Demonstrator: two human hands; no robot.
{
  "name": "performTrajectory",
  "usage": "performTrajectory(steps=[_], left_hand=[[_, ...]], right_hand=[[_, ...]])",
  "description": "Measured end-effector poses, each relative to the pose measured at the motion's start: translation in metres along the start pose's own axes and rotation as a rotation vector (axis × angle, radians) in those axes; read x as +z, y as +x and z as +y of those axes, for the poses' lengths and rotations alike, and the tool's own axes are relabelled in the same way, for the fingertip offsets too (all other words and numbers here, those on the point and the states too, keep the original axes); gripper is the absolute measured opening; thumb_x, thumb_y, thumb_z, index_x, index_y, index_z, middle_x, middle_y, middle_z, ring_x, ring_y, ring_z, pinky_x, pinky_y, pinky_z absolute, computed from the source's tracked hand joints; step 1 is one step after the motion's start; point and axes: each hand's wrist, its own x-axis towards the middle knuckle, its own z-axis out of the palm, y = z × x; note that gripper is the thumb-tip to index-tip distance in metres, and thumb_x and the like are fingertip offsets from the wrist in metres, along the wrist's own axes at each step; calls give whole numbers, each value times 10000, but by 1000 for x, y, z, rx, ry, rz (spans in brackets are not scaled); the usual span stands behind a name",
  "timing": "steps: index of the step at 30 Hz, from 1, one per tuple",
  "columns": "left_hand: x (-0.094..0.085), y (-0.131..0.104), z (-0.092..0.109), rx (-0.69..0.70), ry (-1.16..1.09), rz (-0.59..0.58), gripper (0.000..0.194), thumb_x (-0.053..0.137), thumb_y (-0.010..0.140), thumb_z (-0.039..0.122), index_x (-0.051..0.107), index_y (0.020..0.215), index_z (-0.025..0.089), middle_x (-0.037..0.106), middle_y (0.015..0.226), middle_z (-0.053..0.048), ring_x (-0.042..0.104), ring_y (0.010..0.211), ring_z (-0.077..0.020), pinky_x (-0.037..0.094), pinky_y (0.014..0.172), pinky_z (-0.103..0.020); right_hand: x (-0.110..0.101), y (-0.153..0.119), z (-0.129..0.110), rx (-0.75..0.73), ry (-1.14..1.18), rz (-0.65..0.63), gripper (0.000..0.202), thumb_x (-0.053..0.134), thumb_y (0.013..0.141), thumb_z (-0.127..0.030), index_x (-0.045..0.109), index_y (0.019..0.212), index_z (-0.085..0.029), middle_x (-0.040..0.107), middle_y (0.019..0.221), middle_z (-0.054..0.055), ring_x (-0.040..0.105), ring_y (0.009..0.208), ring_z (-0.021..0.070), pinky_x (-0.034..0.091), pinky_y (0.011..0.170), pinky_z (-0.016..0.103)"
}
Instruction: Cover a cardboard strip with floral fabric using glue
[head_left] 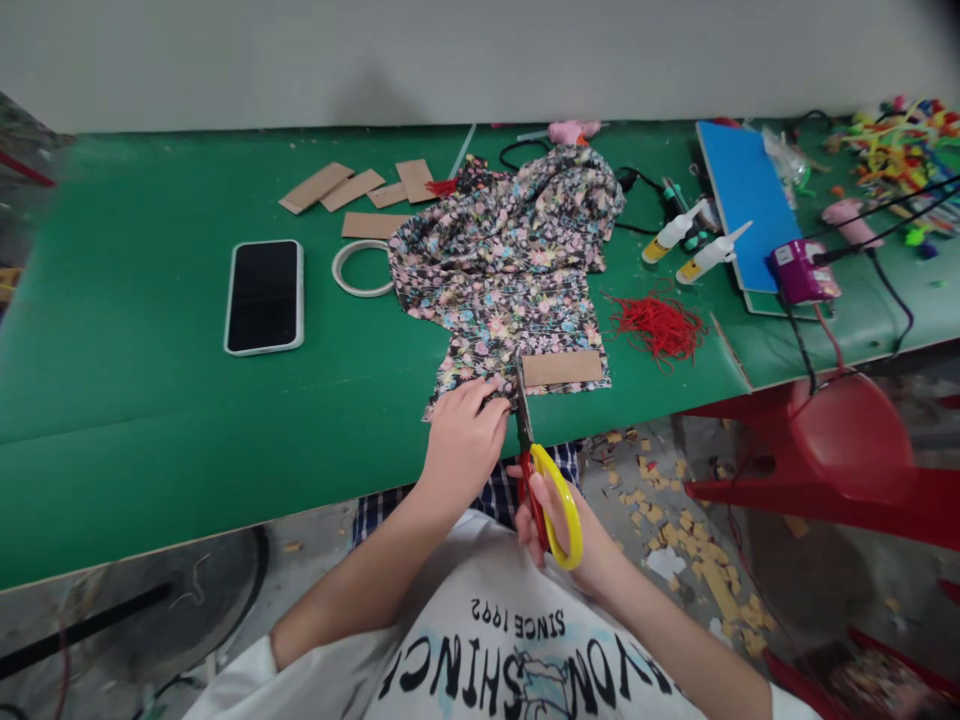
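Where the left hand [466, 432] rests, floral fabric [499, 285] underneath, scissors [528, 434] just beside

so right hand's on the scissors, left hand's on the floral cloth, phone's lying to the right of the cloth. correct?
One slip: the phone lies to the left of the floral cloth, as the head view shows. The rest is right: the right hand is on the scissors and the left hand is on the cloth.

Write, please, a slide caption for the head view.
Left hand on cloth, right hand holds scissors to it beside a card strip.
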Motion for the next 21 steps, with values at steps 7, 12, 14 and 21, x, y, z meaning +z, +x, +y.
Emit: performTrajectory(steps=[7, 12, 14, 21], left_hand=[[0, 0, 0, -2, -4, 4, 169, 467, 862, 165, 623, 922, 185, 604, 1111, -58, 504, 1086, -222, 399, 928, -395], [0, 0, 1, 2, -1, 5, 166, 469, 865, 176, 625, 921, 182, 605, 1109, -61, 506, 1085, -223, 404, 924, -392], [0, 0, 1, 0, -4, -4, 172, 465, 866, 174, 627, 923, 184, 605, 1110, -63, 506, 1089, -225, 406, 925, -398], [0, 0, 0, 5, -8, 10, 179, 468, 859, 169, 631, 927, 192, 609, 1109, -66, 515, 1083, -230, 414, 914, -408]], right_hand=[[1, 0, 0, -8, 7, 25, 689, 476, 705, -690, 481, 1100, -126, 550, 446, -27, 441, 287, 75, 322, 307, 175], [1, 1, 2, -6, 13, 30, 690, 467, 710, -690, 472, 1107, -126, 551, 445, -34, 443, 282, 76, 324, 300, 172], [1, 2, 3, 1, 16, 28, 697, 474, 704, -690, 467, 1114, -126, 549, 443, -37, 444, 280, 82, 329, 296, 178], [1, 3, 3, 1, -12, 22, 709, 466, 690, -709, 466, 1101, -131, 541, 418, -38, 447, 276, 94, 313, 291, 182]])
